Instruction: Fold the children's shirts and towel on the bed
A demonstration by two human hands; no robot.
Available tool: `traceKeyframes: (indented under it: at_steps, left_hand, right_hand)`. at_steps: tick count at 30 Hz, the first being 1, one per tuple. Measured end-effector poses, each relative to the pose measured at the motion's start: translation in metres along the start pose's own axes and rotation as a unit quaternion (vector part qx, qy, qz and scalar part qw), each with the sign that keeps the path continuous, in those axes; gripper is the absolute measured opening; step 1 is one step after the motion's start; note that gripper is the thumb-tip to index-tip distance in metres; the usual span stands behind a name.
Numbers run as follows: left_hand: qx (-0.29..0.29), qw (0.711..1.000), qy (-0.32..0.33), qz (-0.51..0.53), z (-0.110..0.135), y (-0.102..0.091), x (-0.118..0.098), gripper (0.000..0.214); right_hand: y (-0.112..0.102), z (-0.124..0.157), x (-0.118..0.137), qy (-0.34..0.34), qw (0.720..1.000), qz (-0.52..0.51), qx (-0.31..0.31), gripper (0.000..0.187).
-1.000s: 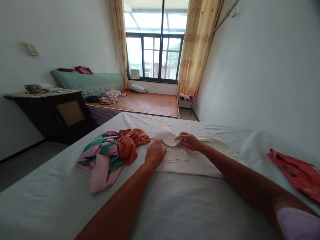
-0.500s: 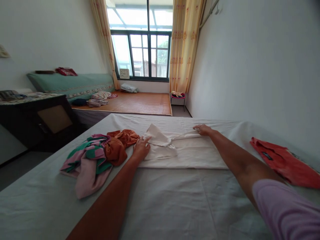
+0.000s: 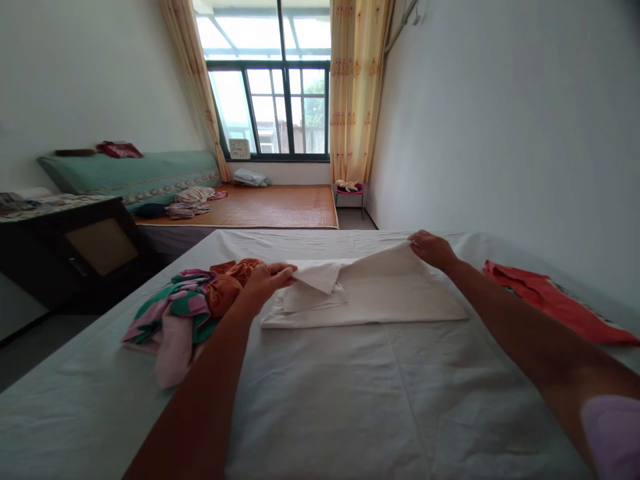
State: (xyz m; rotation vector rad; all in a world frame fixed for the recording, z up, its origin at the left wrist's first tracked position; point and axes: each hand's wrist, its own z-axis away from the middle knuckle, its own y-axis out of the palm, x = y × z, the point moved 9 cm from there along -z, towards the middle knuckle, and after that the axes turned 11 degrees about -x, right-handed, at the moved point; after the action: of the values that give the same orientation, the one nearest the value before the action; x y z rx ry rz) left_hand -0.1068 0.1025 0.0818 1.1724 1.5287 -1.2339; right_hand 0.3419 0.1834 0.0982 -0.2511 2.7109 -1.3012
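Note:
A white garment (image 3: 380, 300) lies spread on the pale bed sheet (image 3: 350, 400) in front of me. My left hand (image 3: 267, 278) pinches its left end, where a folded flap hangs. My right hand (image 3: 433, 248) is closed on the far right corner and holds that edge lifted off the bed, so the cloth is stretched between both hands. An orange garment (image 3: 227, 283) and a pink-and-green striped garment (image 3: 173, 313) lie bunched just left of my left hand.
A red garment (image 3: 545, 300) lies at the bed's right edge by the wall. A dark cabinet (image 3: 85, 250) stands to the left. Beyond are a low bed with a woven mat (image 3: 280, 207), a small stool (image 3: 350, 192) and a curtained window (image 3: 280, 100).
My right hand moved right along the far edge and lifted the corner. My left hand shifted to grip the left end. The view turned a little to the right.

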Motion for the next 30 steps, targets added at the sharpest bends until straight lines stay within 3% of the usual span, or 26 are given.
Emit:
traceKeyframes:
  at_steps: [4, 7, 10, 13, 15, 20, 27, 30]
  left_hand:
    - [0.143, 0.983, -0.11, -0.036, 0.024, 0.02, 0.018, 0.045]
    - [0.141, 0.98, -0.121, -0.069, 0.021, 0.019, 0.031, 0.042]
    - [0.118, 0.985, -0.115, -0.046, 0.014, 0.014, 0.034, 0.045]
    - [0.105, 0.987, -0.118, -0.032, 0.012, 0.007, 0.031, 0.047]
    - [0.116, 0.984, -0.13, -0.035, 0.015, 0.007, 0.031, 0.047]
    - [0.146, 0.973, -0.157, -0.082, 0.021, 0.014, 0.042, 0.045]
    - [0.13, 0.975, -0.127, -0.13, 0.013, 0.018, 0.054, 0.033]
    - [0.144, 0.974, -0.131, -0.116, 0.015, 0.017, 0.053, 0.033]
  right_hand:
    - [0.03, 0.05, 0.009, -0.086, 0.979, -0.064, 0.175, 0.036]
    - [0.036, 0.065, 0.01, -0.11, 0.964, -0.084, 0.229, 0.048]
    - [0.033, 0.058, -0.001, -0.066, 0.969, -0.052, 0.23, 0.046]
    - [0.04, 0.054, -0.009, -0.034, 0.962, -0.02, 0.27, 0.044]
    - [0.044, 0.047, -0.013, -0.009, 0.964, -0.01, 0.264, 0.043]
    - [0.048, 0.027, -0.028, 0.108, 0.983, -0.017, 0.148, 0.033]
    - [0.067, 0.032, -0.052, 0.182, 0.97, -0.008, 0.162, 0.024]
    - [0.068, 0.032, -0.049, 0.198, 0.967, 0.008, 0.163, 0.021]
